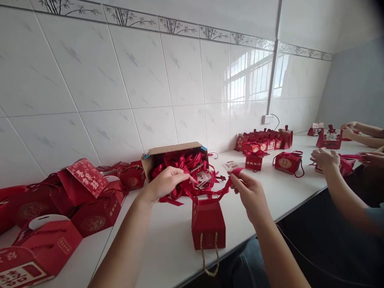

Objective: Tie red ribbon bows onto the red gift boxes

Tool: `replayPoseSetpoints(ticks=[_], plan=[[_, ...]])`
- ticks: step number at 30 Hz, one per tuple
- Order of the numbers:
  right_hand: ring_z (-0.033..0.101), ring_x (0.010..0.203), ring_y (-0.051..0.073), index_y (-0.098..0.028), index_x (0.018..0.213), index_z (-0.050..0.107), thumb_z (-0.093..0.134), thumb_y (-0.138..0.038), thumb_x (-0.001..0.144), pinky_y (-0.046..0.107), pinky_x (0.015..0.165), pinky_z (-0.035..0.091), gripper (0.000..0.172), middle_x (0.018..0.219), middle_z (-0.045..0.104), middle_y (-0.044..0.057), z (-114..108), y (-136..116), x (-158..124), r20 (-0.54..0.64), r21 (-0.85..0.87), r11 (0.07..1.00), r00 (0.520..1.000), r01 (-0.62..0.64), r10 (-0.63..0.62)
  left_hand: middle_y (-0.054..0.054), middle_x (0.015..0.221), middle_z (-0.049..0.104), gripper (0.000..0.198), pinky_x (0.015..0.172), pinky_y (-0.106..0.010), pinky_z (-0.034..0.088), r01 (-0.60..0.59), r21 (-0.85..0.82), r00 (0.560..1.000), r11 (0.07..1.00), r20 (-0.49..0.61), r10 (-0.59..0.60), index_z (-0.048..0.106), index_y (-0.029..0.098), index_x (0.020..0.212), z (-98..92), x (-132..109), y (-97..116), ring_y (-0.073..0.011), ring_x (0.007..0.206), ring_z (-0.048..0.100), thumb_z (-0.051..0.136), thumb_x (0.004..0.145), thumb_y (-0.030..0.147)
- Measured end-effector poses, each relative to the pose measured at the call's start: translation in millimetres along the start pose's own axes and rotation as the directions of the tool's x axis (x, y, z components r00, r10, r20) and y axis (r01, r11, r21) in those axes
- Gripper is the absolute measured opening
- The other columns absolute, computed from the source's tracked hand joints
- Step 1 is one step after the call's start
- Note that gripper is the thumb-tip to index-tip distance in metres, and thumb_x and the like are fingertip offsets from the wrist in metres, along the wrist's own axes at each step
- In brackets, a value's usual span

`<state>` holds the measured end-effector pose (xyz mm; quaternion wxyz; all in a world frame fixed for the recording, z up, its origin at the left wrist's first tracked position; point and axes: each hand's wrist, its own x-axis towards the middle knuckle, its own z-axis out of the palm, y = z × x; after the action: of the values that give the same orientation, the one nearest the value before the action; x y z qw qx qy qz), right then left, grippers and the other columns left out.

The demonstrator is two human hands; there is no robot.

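A small red gift box (208, 222) with a rope handle stands at the white counter's front edge. Above it a red ribbon (223, 188) runs between my hands. My left hand (163, 184) pinches one end, just in front of a cardboard box (172, 152) stuffed with red ribbons and tags. My right hand (249, 192) is closed on the other end, to the right of the gift box.
Larger red gift boxes (90, 200) pile up at the left. Finished small boxes (264, 142) line the wall at the right, and two more (288, 162) stand mid-counter. Another person's hands (325, 158) work further right; more hands (349, 130) beyond. A tag (230, 165) lies loose.
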<state>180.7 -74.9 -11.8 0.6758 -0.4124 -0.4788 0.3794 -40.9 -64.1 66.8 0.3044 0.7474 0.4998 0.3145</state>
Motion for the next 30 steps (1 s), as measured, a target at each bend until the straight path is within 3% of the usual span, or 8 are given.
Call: replayPoseSetpoints(ticks=[3,5,10,14,18,22,26,30], plan=[[0.040,0.054,0.012,-0.017,0.071,0.063,0.059,-0.044,0.077,0.025,0.049,0.029,0.029,0.057,0.049,-0.001,-2.8,-21.1,2.0,0.007,-0.246,0.967,0.998,0.068,-0.068,-0.001,0.053,0.055,0.034,0.049,-0.025,0.038,0.052,0.074,0.992,0.996,0.110,-0.060,0.068,0.015,0.068,-1.0,-2.5,-2.7,-0.0142,0.052,0.051,0.055,0.076,0.046],[0.041,0.053,0.012,-0.017,0.065,0.061,0.057,-0.046,0.079,0.025,0.048,0.028,0.033,0.056,0.049,0.001,-3.5,-32.3,3.5,0.013,-0.337,0.936,0.995,0.102,-0.104,0.000,0.052,0.052,0.035,0.046,-0.024,0.035,0.048,0.109,0.992,0.993,0.110,-0.060,0.064,0.015,0.062,0.7,-3.7,-4.5,-0.0124,0.049,0.047,0.057,0.075,0.047],[0.045,0.054,0.013,-0.017,0.069,0.065,0.060,-0.044,0.077,0.024,0.047,0.031,0.029,0.058,0.053,0.002,-1.3,-49.6,12.5,0.072,-0.387,0.906,0.985,0.171,-0.155,-0.002,0.063,0.061,0.031,0.051,-0.024,0.040,-0.079,0.105,0.992,0.991,-0.090,0.088,0.066,0.015,0.068,0.7,-8.7,4.7,-0.0158,0.060,0.054,0.059,0.075,0.044],[0.048,0.057,0.014,-0.016,0.069,0.064,0.059,-0.044,0.078,0.024,0.047,0.033,0.030,0.061,0.055,0.002,4.4,-53.3,20.7,0.140,-0.329,0.911,0.967,0.247,-0.212,-0.004,0.072,0.067,0.030,0.054,-0.024,0.043,-0.165,0.011,0.967,0.986,-0.193,0.164,0.069,0.015,0.077,2.2,-10.5,14.4,-0.0172,0.064,0.059,0.057,0.079,0.042],[0.049,0.064,0.014,-0.018,0.075,0.065,0.058,-0.042,0.081,0.024,0.053,0.038,0.026,0.071,0.057,0.003,13.2,-50.8,28.8,0.241,-0.167,0.935,0.932,0.314,-0.270,-0.005,0.080,0.071,0.030,0.060,-0.025,0.046,-0.216,-0.113,0.952,0.970,-0.244,0.184,0.072,0.016,0.087,10.7,-3.8,13.4,-0.0195,0.073,0.063,0.057,0.082,0.042],[0.050,0.066,0.012,-0.020,0.078,0.065,0.059,-0.039,0.083,0.023,0.058,0.039,0.020,0.072,0.058,0.001,17.2,-43.8,33.7,0.294,-0.009,0.961,0.919,0.276,-0.261,-0.006,0.079,0.071,0.032,0.063,-0.027,0.048,-0.247,-0.196,0.948,0.949,-0.253,0.195,0.072,0.016,0.092,18.3,3.6,8.0,-0.0211,0.075,0.064,0.057,0.082,0.043],[0.051,0.068,0.012,-0.020,0.073,0.065,0.059,-0.039,0.084,0.023,0.061,0.040,0.023,0.066,0.056,-0.001,14.2,-31.5,33.6,0.278,0.046,0.972,0.932,0.230,-0.233,-0.004,0.069,0.067,0.030,0.061,-0.026,0.048,-0.276,-0.226,0.930,0.934,-0.310,0.200,0.073,0.017,0.084,21.4,6.8,5.3,-0.0203,0.073,0.063,0.058,0.083,0.043],[0.053,0.069,0.012,-0.021,0.080,0.069,0.064,-0.037,0.081,0.024,0.062,0.042,0.016,0.069,0.059,0.000,12.9,-24.5,31.8,0.255,0.114,0.976,0.944,0.186,-0.209,-0.002,0.069,0.065,0.026,0.066,-0.025,0.048,-0.316,-0.234,0.902,0.919,-0.376,0.214,0.072,0.019,0.088,24.8,9.0,5.6,-0.0168,0.073,0.061,0.059,0.083,0.041]])
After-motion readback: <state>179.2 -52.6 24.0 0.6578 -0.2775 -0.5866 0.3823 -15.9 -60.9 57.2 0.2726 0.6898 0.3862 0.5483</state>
